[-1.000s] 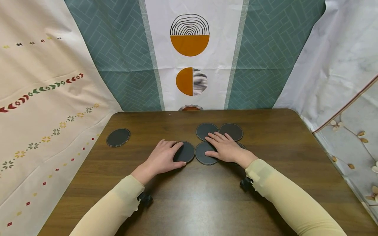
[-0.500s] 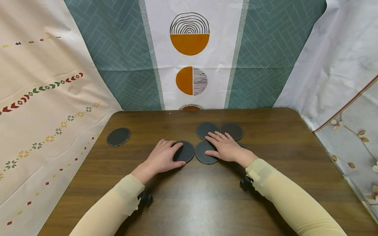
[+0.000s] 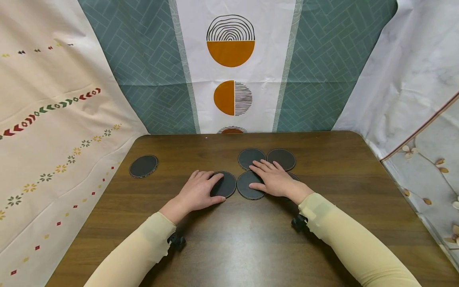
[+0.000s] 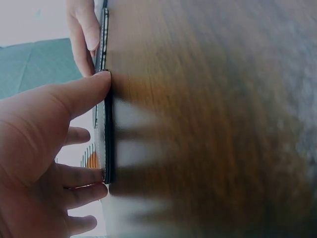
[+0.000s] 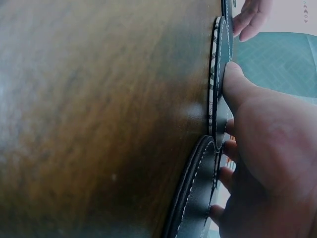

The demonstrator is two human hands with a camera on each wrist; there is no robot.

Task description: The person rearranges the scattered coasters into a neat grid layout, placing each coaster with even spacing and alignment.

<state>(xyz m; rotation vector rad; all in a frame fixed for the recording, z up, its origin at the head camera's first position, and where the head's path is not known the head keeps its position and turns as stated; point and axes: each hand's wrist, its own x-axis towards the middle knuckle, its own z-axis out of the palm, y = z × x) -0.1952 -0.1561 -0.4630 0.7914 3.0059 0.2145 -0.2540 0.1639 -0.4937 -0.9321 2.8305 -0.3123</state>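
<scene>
My left hand (image 3: 193,194) holds a round black coaster (image 3: 228,185) flat on the table, its thumb at the near edge and fingers at the far side. The left wrist view shows this stitched coaster (image 4: 108,139) edge-on between thumb and fingertips. Right beside it lies a second coaster (image 3: 245,187), under the thumb of my right hand (image 3: 274,180). That hand rests spread over the group, fingertips reaching a back coaster (image 3: 249,156). Another back coaster (image 3: 284,159) sits to its right. A front-right coaster (image 3: 294,176) is mostly hidden beneath the right hand.
A lone coaster (image 3: 144,166) lies near the left edge of the brown wooden table (image 3: 229,247). Patterned cloths hang around it, a teal and white one (image 3: 150,71) behind. Both wrists carry small black cameras (image 3: 177,242).
</scene>
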